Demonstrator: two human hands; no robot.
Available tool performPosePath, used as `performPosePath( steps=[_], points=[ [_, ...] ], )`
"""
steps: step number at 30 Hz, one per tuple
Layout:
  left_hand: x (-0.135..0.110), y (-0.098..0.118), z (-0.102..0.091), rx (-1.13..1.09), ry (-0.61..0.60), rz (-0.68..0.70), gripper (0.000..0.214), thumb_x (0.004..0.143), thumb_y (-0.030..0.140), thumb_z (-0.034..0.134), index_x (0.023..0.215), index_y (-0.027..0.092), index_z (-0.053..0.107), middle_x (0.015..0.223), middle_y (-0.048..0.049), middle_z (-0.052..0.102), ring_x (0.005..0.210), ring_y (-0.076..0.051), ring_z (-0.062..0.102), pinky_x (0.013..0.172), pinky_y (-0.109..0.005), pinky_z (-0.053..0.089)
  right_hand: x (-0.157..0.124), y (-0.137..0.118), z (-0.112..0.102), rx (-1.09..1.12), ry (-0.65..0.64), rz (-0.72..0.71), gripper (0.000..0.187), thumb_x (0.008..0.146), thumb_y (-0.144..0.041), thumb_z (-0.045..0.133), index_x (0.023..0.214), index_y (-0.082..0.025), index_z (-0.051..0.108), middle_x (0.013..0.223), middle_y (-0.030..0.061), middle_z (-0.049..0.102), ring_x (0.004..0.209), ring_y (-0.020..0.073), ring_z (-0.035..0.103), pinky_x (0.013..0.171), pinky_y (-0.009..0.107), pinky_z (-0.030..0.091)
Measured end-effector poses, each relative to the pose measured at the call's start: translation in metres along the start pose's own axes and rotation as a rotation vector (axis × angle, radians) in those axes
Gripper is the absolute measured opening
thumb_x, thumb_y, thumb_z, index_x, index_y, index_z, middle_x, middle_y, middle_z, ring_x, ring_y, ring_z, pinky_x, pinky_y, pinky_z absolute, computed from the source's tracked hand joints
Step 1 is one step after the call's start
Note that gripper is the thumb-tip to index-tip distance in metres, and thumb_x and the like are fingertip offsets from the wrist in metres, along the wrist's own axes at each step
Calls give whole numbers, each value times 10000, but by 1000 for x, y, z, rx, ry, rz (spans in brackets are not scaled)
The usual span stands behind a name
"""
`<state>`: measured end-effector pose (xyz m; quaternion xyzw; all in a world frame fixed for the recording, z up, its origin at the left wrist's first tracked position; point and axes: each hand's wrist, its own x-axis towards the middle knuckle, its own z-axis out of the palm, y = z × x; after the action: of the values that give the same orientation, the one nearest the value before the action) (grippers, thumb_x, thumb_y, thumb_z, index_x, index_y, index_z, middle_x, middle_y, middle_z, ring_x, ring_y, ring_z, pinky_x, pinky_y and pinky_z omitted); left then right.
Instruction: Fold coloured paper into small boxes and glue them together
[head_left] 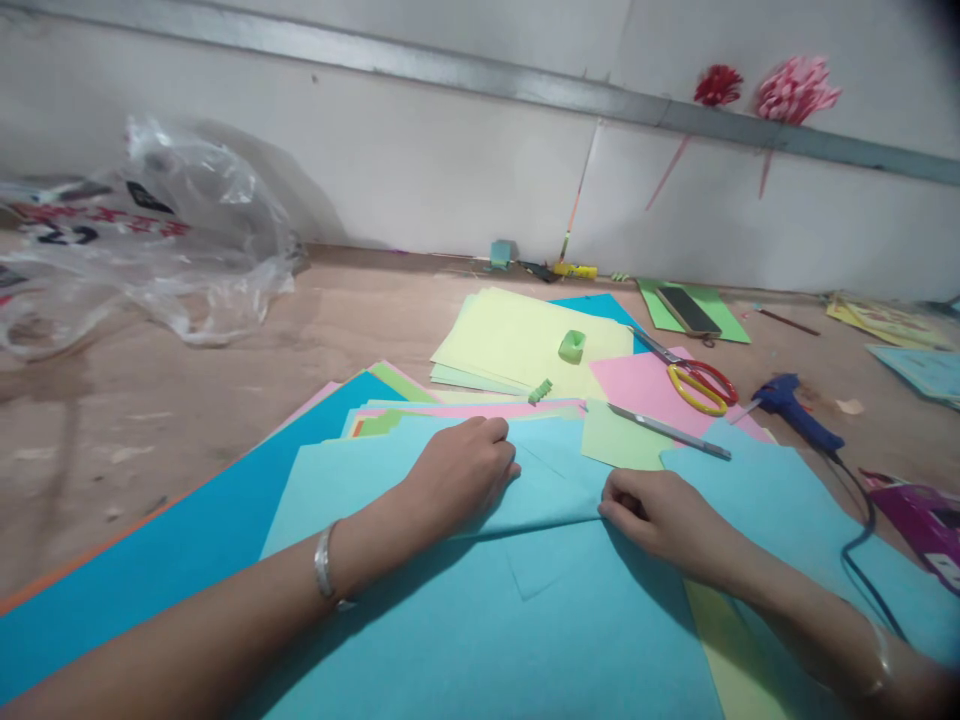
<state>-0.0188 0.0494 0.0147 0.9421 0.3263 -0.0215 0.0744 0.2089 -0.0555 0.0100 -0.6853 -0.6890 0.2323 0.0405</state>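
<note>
The left hand (461, 470) is closed in a loose fist on top of the blue paper (555, 485), its fingertips mostly tucked out of sight. The right hand (649, 505) is closed too, thumb and forefinger gripping the paper at the right end of a fold that runs between both hands. The paper lies directly before the person, over coloured sheets (172, 540) fanned toward the left side of the table (360, 300).

Beyond the hands, yellow sheets (510, 335) carry a green curl (572, 347) near their right edge. Beside them, the scissors (670, 356) lie across the pink sheet (630, 375), and a knife (670, 431) crosses that sheet's near part. The glue gun (799, 410) rests just past its right edge. Toward the table's wall edge, a phone (688, 311) lies on a green sheet (727, 323). A plastic bag (202, 240) fills the table's far left corner. A red flower (718, 86) and a pink flower (796, 90) stand out against the wall rail (450, 68)
</note>
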Motion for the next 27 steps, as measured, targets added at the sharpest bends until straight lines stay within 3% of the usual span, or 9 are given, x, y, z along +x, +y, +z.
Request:
performPosePath(
  steps=[10, 13, 18, 24, 27],
  points=[
    [2, -1, 2, 46, -37, 16, 282, 972, 243, 473, 898, 141, 726, 946, -109, 658, 897, -261, 632, 700, -346, 479, 0, -5, -1, -98, -48, 32, 150, 848, -188, 502, 728, -190, 592, 670, 15, 653, 597, 145, 526, 548, 259, 266],
    [1, -2, -2, 63, -55, 50, 227, 929, 311, 579, 893, 133, 716, 940, -107, 650, 885, -267, 630, 658, -331, 463, 0, -5, -1, -126, -43, 31, 146, 848, -190, 504, 736, -190, 597, 685, 20, 660, 609, 149, 527, 552, 262, 262],
    [0, -6, -15, 69, -124, 113, 358, 824, 478, 697, 895, 127, 699, 974, -105, 639, 881, -261, 621, 589, -296, 416, -1, -9, -4, -140, -55, 54, 153, 849, -190, 497, 733, -191, 596, 684, 17, 659, 606, 148, 529, 550, 257, 246],
    [1, -14, -17, 10, -129, 146, 257, 849, 406, 694, 845, 150, 669, 973, -79, 632, 885, -220, 617, 583, -265, 371, -2, -9, -3, -155, -34, 48, 161, 846, -187, 500, 703, -191, 572, 641, 4, 623, 578, 136, 502, 542, 253, 242],
    [2, -17, -14, -15, -110, 159, 244, 831, 388, 717, 820, 151, 661, 956, -74, 631, 873, -216, 612, 571, -263, 340, -2, -4, -1, -196, 19, -26, 131, 833, -175, 512, 715, -188, 569, 642, -2, 605, 575, 135, 495, 536, 252, 247]
  ],
)
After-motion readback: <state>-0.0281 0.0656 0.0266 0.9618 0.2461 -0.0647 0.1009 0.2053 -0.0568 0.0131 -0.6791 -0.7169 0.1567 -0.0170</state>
